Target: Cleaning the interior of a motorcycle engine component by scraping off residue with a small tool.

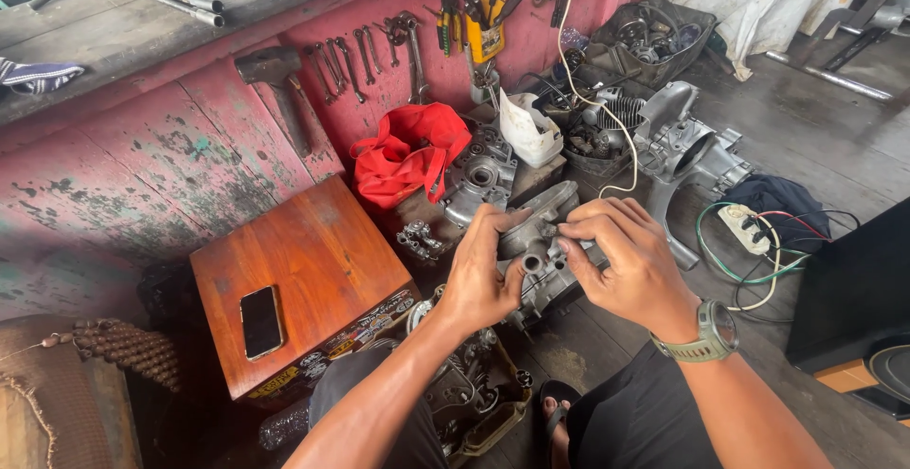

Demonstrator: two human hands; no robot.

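Note:
Both my hands hold a grey metal engine casing over the floor in the middle of the head view. My left hand grips its left side with the thumb up on the casing's edge. My right hand closes on its right side, fingertips pinched at the top face; a green watch sits on that wrist. Below the casing lie more engine parts by my knee and sandalled foot.
A wooden box with a black phone on it stands at left. A red bag, other engine casings, a white cable and a power strip lie beyond. Wrenches and screwdrivers hang on the red wall.

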